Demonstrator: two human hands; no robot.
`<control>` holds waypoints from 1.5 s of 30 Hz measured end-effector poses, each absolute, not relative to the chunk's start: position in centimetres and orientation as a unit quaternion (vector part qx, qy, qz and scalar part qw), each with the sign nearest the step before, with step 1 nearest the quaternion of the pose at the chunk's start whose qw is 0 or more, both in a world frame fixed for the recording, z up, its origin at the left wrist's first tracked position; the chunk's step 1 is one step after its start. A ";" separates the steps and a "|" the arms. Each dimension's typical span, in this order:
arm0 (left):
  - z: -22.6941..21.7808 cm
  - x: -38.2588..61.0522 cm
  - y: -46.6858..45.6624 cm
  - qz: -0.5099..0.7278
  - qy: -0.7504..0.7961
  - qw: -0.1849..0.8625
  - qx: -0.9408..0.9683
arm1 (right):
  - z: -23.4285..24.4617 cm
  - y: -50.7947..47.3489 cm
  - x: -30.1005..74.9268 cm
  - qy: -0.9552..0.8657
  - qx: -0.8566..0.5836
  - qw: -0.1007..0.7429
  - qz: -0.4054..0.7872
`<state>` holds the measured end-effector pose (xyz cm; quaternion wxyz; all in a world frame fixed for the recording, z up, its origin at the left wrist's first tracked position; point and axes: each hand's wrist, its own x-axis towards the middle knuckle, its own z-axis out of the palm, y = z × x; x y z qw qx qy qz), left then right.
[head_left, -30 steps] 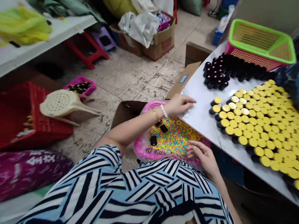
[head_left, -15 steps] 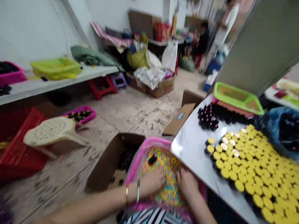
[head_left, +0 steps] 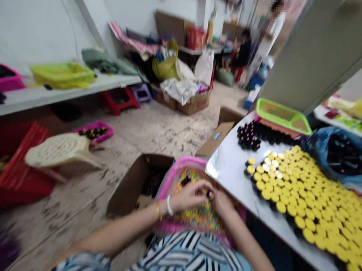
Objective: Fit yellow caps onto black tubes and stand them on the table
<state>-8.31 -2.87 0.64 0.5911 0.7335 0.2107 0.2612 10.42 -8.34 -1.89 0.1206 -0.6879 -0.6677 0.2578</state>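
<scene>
Black cylinder (head_left: pixel 210 195) between hands, over bead-filled pink basin (head_left: pixel 189 161), pink-centred end visible, long axis seemingly end-on; left hand (head_left: pixel 196 195) pinching it, right hand (head_left: pixel 222 202) equally near, grip blurred, cannot tell

A small workshop for assembly by hand, busy and cluttered. Dozens of identical yellow-topped black pieces (head_left: pixel 302 198) stand in close rows on a white bench (head_left: pixel 224 166) — the look of batch work. Beside it, a pink tub (head_left: pixel 192 160) holds loose multicoloured beads (head_left: pixel 195 215). Open cardboard boxes (head_left: pixel 197 106) and low plastic stools, one red (head_left: pixel 119 102), sit on a scuffed floor (head_left: pixel 169 131). Farther back, one person sits (head_left: pixel 243 52) near another bench (head_left: pixel 190 51).
</scene>
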 end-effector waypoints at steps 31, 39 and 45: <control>-2.6 -7.8 -5.5 0.309 0.287 0.486 0.765 | -1.7 -13.3 10.9 -0.289 -0.600 0.508 0.547; -3.3 -8.2 -5.9 0.255 0.315 0.503 0.763 | -2.7 -14.0 10.6 -0.302 -0.618 0.568 0.453; -4.3 -8.3 -5.7 0.289 0.289 0.456 0.791 | -3.2 -14.1 10.2 -0.335 -0.593 0.530 0.506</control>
